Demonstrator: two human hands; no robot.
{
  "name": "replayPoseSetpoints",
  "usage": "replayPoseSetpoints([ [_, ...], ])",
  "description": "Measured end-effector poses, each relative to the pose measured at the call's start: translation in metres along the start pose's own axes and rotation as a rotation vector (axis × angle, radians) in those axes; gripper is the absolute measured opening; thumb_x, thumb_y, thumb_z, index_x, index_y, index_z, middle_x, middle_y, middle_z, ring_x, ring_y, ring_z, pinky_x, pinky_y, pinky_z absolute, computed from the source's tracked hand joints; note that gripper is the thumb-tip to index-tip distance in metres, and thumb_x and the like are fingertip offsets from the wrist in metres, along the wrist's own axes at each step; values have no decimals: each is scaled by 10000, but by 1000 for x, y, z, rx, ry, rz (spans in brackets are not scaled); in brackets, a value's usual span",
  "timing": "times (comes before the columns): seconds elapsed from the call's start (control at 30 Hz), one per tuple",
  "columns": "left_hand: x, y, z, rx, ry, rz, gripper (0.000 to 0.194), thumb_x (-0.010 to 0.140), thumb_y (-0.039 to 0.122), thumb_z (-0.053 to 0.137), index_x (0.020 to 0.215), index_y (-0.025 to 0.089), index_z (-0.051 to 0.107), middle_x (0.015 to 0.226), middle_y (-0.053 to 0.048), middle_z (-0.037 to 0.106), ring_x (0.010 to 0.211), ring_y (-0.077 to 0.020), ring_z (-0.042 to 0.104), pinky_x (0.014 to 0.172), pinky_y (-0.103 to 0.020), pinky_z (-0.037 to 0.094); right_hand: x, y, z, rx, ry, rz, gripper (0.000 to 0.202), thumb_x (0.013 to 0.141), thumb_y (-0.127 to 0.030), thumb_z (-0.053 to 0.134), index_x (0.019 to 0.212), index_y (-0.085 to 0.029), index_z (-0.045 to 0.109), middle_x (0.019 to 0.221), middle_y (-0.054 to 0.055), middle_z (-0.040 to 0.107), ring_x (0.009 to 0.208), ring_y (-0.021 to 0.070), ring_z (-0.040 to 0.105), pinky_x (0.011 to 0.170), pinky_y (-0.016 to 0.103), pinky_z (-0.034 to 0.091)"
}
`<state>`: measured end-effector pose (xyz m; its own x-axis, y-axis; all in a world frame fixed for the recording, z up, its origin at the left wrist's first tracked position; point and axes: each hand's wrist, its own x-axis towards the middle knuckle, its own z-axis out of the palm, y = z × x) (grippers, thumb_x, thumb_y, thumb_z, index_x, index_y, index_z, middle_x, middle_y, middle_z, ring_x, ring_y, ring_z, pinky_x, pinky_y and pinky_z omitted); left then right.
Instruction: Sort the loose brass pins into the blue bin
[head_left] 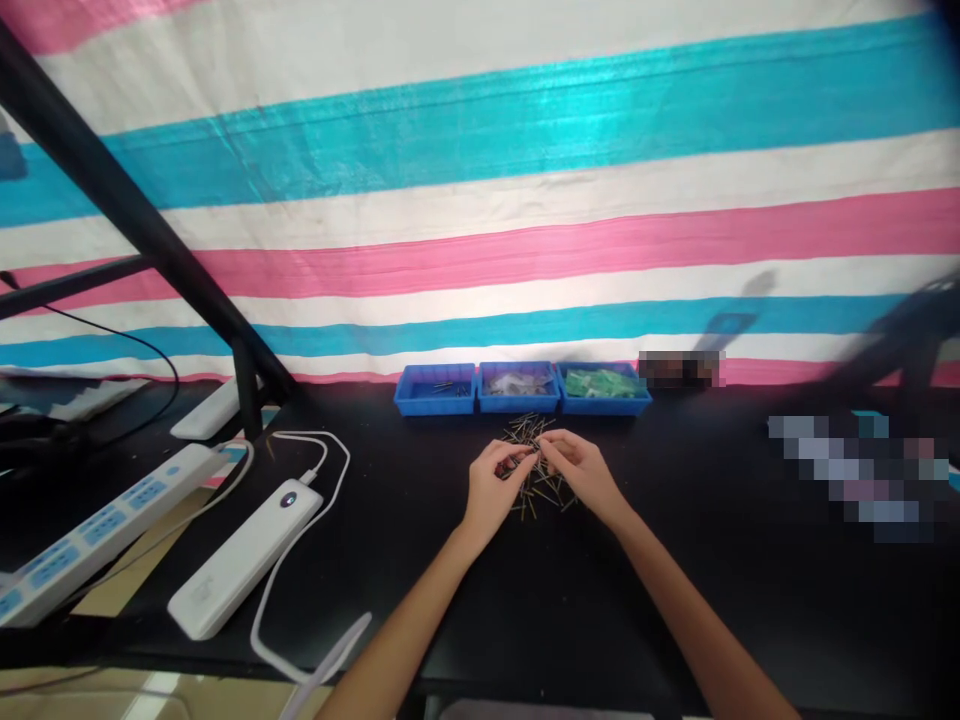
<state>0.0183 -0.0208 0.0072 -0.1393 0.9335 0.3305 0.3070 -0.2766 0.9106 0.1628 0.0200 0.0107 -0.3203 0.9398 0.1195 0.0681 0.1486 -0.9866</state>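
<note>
A loose pile of long, thin metal pieces (534, 428), like screws or nails, lies on the black table. My left hand (491, 490) is over the left side of the pile, fingers curled and thumb drawn toward the fingertips. From the right, my right hand (583, 470) reaches in with thumb and forefinger pinched together. The fingertips of both hands almost meet above the pile, and what they hold is too small to make out. Just behind stands a blue bin (435, 406) with a few similar thin pieces inside.
Beside it, a middle blue bin (517, 404) holds clear plastic pieces, and a right blue bin (606, 406) holds green ones. At left lie a white power bank (244, 560) with a cable (270, 585) and a power strip (112, 530). A black metal frame (165, 255) slants there.
</note>
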Motion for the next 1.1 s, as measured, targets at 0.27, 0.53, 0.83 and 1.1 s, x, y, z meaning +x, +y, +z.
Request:
replayPoseSetpoints([
  [0.27,2,2,-1,-201,-50,-87,168,745,307,626,814,170,695,796,-37,604,701,-128,549,600,-236,419,-2,0,4,134,-55,66,289,767,-413,591,905,-160,610,616,-13,528,526,76,415,493,207,336],
  [0.53,2,1,1,-399,-115,-251,137,711,279,649,747,149,672,857,-56,626,851,-172,578,795,-306,454,-4,-2,7,144,-118,156,405,764,-482,562,994,-150,599,545,-23,498,470,77,399,454,208,324],
  [0.83,6,-3,-5,-292,28,-192,151,704,303,659,749,160,670,866,-40,585,790,-139,555,698,-253,447,-6,-6,3,48,-128,115,271,724,-395,622,837,-155,680,750,41,657,666,133,568,644,253,444],
  [1.1,7,-6,-5,-158,48,-141,195,721,345,636,728,152,663,842,-40,579,720,-130,546,587,-231,425,-6,-4,5,-52,-172,35,274,756,-407,577,769,-150,671,748,52,665,695,165,599,644,271,469],
])
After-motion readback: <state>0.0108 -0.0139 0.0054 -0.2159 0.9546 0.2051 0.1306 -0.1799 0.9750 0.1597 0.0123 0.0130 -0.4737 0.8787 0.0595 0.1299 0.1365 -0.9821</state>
